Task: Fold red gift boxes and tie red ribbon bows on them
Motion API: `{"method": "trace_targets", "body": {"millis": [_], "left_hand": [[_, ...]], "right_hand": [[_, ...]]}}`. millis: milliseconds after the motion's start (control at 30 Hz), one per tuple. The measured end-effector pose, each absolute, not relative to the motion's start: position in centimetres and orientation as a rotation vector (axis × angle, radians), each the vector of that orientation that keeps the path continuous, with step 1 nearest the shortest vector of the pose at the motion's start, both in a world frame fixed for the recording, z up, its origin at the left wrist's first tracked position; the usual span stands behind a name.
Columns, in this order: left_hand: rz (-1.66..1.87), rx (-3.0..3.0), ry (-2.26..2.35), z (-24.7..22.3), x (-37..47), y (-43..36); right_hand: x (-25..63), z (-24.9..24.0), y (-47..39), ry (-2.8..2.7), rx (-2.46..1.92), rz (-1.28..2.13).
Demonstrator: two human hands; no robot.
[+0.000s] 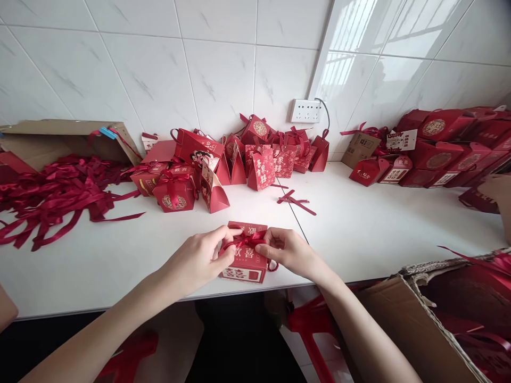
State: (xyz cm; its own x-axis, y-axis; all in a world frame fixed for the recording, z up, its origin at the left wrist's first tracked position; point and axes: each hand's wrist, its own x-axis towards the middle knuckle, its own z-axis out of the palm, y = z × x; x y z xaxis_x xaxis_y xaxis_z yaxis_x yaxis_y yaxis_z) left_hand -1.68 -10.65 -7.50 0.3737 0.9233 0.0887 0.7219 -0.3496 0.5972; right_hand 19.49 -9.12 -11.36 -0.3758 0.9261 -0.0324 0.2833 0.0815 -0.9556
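A red gift box (244, 260) with printed characters lies near the table's front edge, in front of my body. Across its top is a dark red ribbon (246, 239) tied in a bow. My left hand (209, 252) pinches the bow's left side, thumb and fingers bent against the box. From the right, my right hand (286, 250) pinches the ribbon's other side between thumb and forefinger. A twisted red cord (273, 265) sticks out at the box's right side, below my right hand.
Loose ribbons (67, 194) spill from a carton (72, 130) at the left. Red boxes (175, 189) and bags (261, 167) stand along the wall; more boxes (443, 149) are stacked right. An open carton (407, 324) is at front right. Ribbon scraps (297, 201) lie mid-table.
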Motion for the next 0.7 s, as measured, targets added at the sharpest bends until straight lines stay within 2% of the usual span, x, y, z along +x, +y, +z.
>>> {"method": "trace_targets", "body": {"millis": [233,433,600,700], "left_hand": [[0.461,2.132,1.277,-7.2,-2.5,-9.5],[0.706,2.145,1.314,-9.3,-2.5,-9.9],[0.810,1.878,1.421,-9.9,-1.5,-10.8],[0.802,1.718,1.438,-10.2,-1.5,-10.9]], "right_hand": [[20.1,-11.7,-8.9,-1.756,-1.097,1.374],[19.7,-11.9,-9.2,-1.749,-1.125,1.364],[19.1,-11.6,-9.6,-1.791,-1.253,1.117],[19.0,-11.6,-9.6,-1.812,-1.240,1.107]]}}
